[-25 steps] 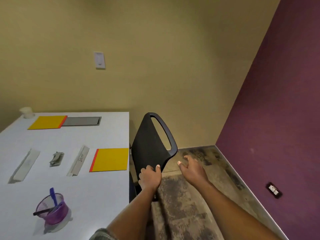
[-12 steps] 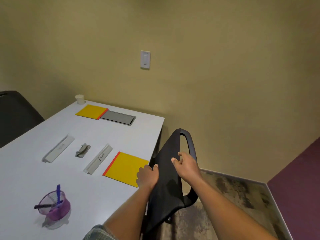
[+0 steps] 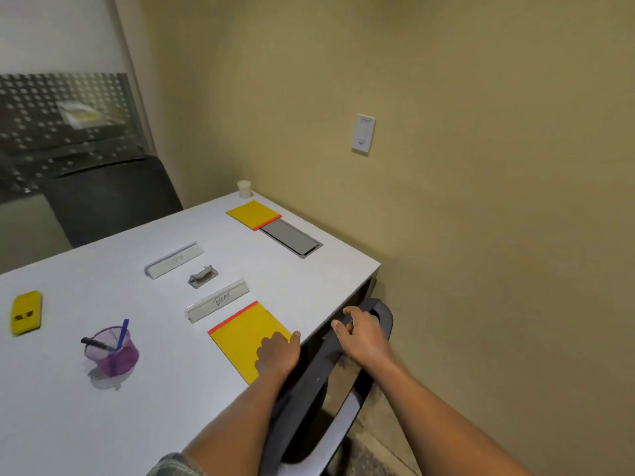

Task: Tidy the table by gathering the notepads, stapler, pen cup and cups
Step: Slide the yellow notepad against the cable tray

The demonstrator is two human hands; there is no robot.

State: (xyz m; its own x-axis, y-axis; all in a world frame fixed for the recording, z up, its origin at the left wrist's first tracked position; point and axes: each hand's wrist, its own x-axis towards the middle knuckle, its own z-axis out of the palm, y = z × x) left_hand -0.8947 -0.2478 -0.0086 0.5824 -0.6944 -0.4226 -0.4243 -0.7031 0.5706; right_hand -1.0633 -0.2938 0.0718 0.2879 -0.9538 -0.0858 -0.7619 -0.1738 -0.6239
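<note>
A yellow notepad [image 3: 240, 333] with a red top strip lies at the near right edge of the white table [image 3: 86, 424]. A second yellow notepad [image 3: 252, 214] lies at the far corner beside a small paper cup [image 3: 244, 188]. The purple mesh pen cup [image 3: 115, 352] holds a blue pen and a black marker. A yellow stapler [image 3: 26, 312] sits at the far left. My left hand [image 3: 278, 353] is curled on the edge of the black chair's back [image 3: 319, 369], over the near notepad's corner. My right hand [image 3: 364, 334] grips the chair's top loop.
Two white name plates [image 3: 173, 260] [image 3: 218, 300] flank a small grey metal piece [image 3: 202, 277] mid-table. A grey cable hatch [image 3: 290, 238] is set in the tabletop. A second black chair [image 3: 110, 197] stands across the table. The beige wall [image 3: 481, 201] is close on the right.
The chair has turned and come in against the table's right edge. My right hand went from free to gripping its top loop. The view swung left, and the stapler came into sight.
</note>
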